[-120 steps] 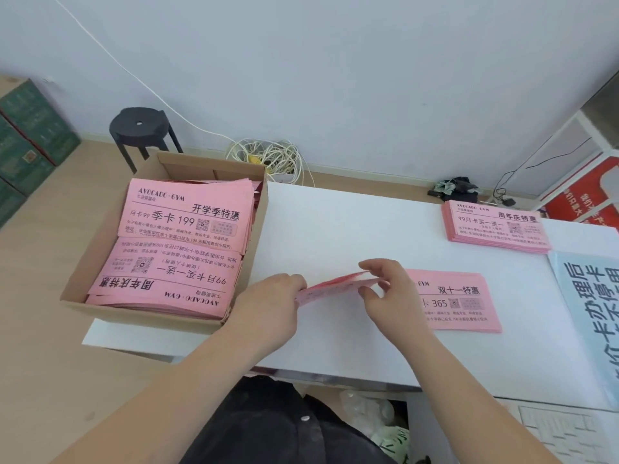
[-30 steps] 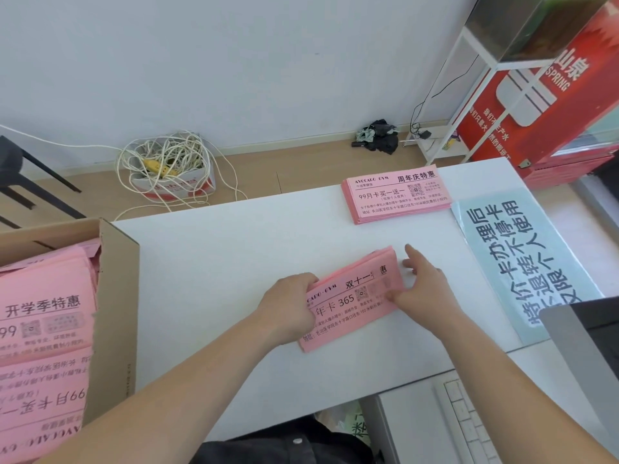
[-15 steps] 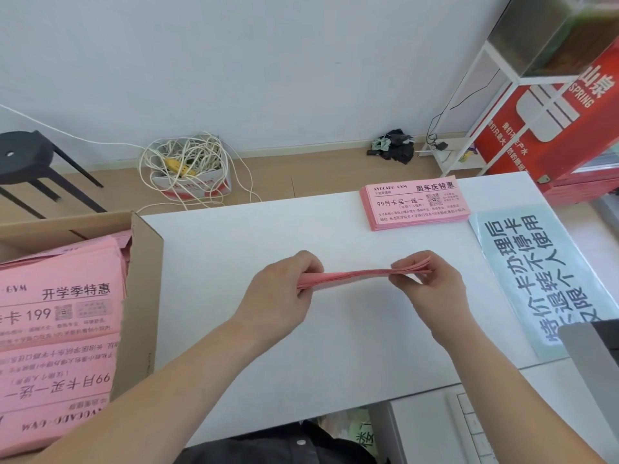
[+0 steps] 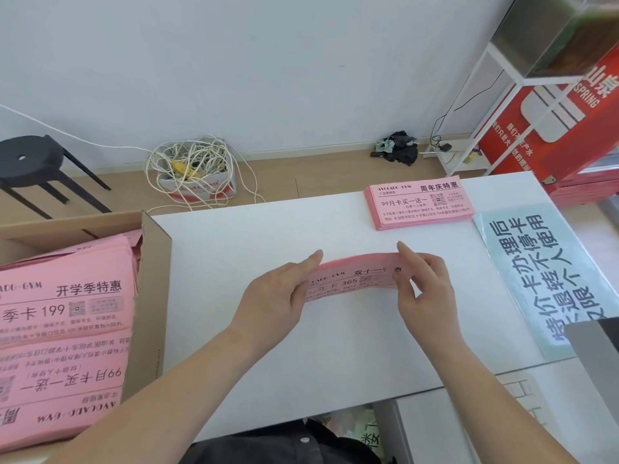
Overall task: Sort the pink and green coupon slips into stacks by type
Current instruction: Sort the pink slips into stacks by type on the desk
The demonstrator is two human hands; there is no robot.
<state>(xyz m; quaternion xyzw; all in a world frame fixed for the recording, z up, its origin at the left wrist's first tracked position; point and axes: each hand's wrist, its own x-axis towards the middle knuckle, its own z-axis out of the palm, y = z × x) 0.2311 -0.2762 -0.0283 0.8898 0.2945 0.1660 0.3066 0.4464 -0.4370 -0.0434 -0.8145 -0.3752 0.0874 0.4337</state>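
Pink bundle (image 4: 351,279) of slips sits btwn both hands over the middle of the desk (image 4: 234,256). It's bowed up in an arch, printed face toward the person, "365" readable. L hand (image 4: 271,303) is clamped on the bundle's left end, fingers behind it, forefinger sticking up past the top edge. R hand (image 4: 425,289) pinches the right end, thumb (image 4: 403,286) on the front face, fingers behind. Can't tell if the bundle's lower edge touches the desk.

Second stack (image 4: 418,205), also pink, lies flat at the desk's far edge toward the right corner, well apart from the hands, squared up, w/ a different heading. Pale blue sign (image 4: 536,272) w/ big dark characters lies along the right edge, just beside that stack. Cardboard box (image 4: 154,296) stands just beside the desk's left edge, packed w/ more pink slips (image 4: 67,313), the top ones facing opposite ways. Keyboard (image 4: 522,390) shows below the near right corner, partly cut off.

On the floor past the far edge: black stool (image 4: 30,165) at left, cables (image 4: 191,165) tangled in a small carton, red panel (image 4: 552,112) at right.
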